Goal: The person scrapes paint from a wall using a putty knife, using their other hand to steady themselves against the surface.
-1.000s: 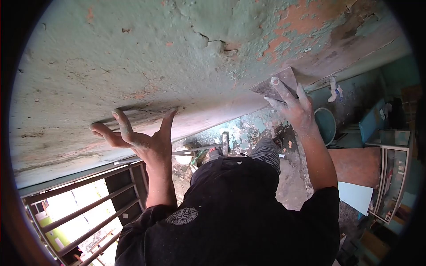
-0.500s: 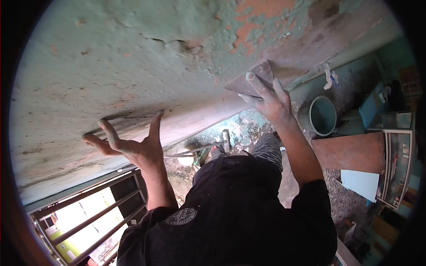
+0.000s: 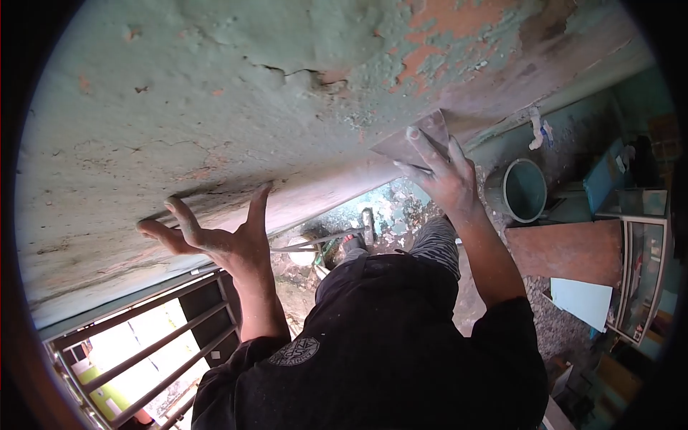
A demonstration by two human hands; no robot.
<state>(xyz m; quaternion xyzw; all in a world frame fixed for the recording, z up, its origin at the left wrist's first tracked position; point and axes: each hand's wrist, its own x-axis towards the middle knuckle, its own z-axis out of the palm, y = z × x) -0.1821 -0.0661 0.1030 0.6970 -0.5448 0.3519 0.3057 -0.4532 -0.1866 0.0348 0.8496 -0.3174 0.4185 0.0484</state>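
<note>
Head view, thin flat plate (image 3: 434,128) pressed against peeling wall (image 3: 215,93) at 1-2 o'clock by dusty right hand (image 3: 455,188), fingers splayed over it, left hand (image 3: 233,247) near 9, spread wide, fingertips on wall, bucket (image 3: 525,190) near 3, tap (image 3: 536,129) at 2.

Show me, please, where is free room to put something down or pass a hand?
A hand could likely pass along the wall between the left hand and the flat sheet under the right hand. For setting down, a floor strip shows between the striped trouser leg and the brown board. Crowded: round bucket, board and cabinet.
</note>
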